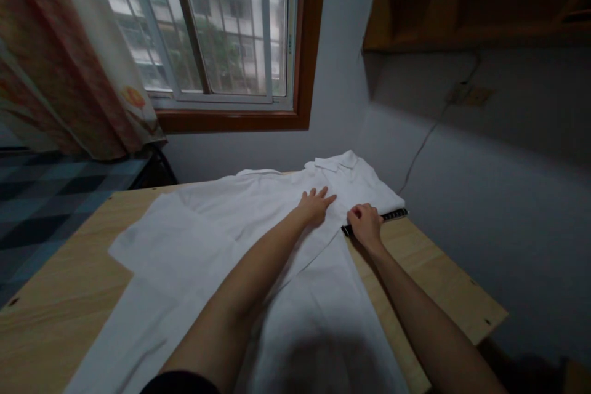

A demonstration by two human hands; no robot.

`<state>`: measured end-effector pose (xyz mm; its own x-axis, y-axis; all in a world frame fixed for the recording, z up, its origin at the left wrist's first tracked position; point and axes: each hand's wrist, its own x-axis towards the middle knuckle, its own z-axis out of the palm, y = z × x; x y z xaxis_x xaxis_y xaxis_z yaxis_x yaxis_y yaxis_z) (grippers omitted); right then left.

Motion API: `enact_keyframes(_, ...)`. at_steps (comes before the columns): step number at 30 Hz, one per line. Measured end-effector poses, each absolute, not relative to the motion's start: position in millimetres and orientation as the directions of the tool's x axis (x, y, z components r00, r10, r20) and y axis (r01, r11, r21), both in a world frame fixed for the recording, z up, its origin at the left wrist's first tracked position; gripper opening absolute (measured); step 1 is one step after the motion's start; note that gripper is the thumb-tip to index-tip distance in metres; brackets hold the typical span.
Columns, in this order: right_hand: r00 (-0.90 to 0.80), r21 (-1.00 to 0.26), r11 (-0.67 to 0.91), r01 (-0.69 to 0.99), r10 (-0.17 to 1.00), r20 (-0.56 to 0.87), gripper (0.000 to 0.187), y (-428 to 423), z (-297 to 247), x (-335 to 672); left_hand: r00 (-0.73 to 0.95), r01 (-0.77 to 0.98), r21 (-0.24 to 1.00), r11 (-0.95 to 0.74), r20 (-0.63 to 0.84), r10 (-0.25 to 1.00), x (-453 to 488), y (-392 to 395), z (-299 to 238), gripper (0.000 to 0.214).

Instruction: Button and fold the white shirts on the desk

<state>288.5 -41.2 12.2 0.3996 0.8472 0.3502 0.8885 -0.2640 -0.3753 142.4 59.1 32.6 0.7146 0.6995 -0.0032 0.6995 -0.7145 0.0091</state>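
A white collared shirt [221, 209] lies spread over a wooden tabletop, its collar towards the far right. My left hand [316, 205] rests flat on the shirt with the fingers spread, just below the collar. At the shirt's right edge, my right hand [365, 221] is closed with its fingers curled in, gripping the cloth. A black strip with a row of notches [396, 215] shows from under the shirt there and passes beneath my right hand. What lies under the cloth is hidden.
The wooden table [457, 283] ends at a corner on the right. Beyond it are a window [221, 31] with bars and a patterned curtain [60, 55]. A checked cloth surface [60, 197] is at left. Wooden shelves [484, 0] hang upper right, above a wall cable [422, 141].
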Motion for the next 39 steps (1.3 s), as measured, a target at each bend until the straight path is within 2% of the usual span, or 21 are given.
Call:
enact_keyframes(3, 0.409, -0.375, -0.268, 0.887, 0.833, 0.372, 0.019, -42, 12, 285, 0.672, 0.74, 0.097, -0.665, -0.083, 0.736, 140, 62, 20, 0.076)
enact_keyframes(6, 0.414, -0.366, -0.279, 0.888, 0.833, 0.367, 0.019, -44, 14, 281, 0.635, 0.771, 0.138, -0.622, -0.084, 0.768, 139, 63, 12, 0.072)
enact_keyframes(12, 0.432, -0.315, -0.319, 0.894, 0.803, 0.411, 0.021, -50, 14, 276, 0.633, 0.771, 0.15, -0.619, -0.066, 0.771, 123, 58, 16, 0.059)
enact_keyframes(15, 0.423, -0.288, -0.322, 0.902, 0.795, 0.436, 0.022, -54, 14, 277, 0.662, 0.747, 0.139, -0.651, -0.054, 0.748, 92, 44, 29, 0.064)
enact_keyframes(17, 0.419, -0.294, -0.309, 0.904, 0.777, 0.471, 0.022, -57, 16, 281, 0.726, 0.686, 0.116, -0.719, -0.042, 0.686, 60, 25, 39, 0.067)
enact_keyframes(20, 0.35, -0.331, -0.181, 0.926, 0.742, 0.572, 0.025, -60, 20, 281, 0.801, 0.599, 0.079, -0.797, -0.055, 0.597, -4, -13, 53, 0.07)
enact_keyframes(23, 0.093, -0.28, 0.111, 0.954, 0.776, 0.623, 0.04, -61, 20, 256, 0.781, 0.624, 0.062, -0.779, -0.086, 0.618, -69, -52, 53, 0.072)
enact_keyframes(26, -0.254, -0.209, 0.38, 0.901, 0.854, 0.454, 0.063, -63, 13, 202, 0.713, 0.699, 0.06, -0.712, -0.123, 0.69, -114, -80, 39, 0.075)
enact_keyframes(28, -0.41, -0.21, 0.465, 0.86, 0.875, 0.258, 0.074, -62, 6, 164, 0.671, 0.74, 0.06, -0.67, -0.131, 0.73, -127, -91, 28, 0.077)
enact_keyframes(30, -0.481, -0.208, 0.491, 0.846, 0.871, 0.1, 0.081, -58, -1, 138, 0.642, 0.766, 0.061, -0.64, -0.12, 0.757, -132, -97, 21, 0.077)
enact_keyframes(33, -0.452, -0.167, 0.447, 0.879, 0.892, 0.013, 0.088, -44, -9, 134, 0.62, 0.784, 0.072, -0.616, -0.11, 0.777, -133, -102, 18, 0.079)
enact_keyframes(39, -0.192, -0.092, 0.191, 0.977, 0.981, -0.006, 0.093, -14, -23, 180, 0.617, 0.787, 0.094, -0.61, -0.119, 0.778, -136, -103, 20, 0.084)
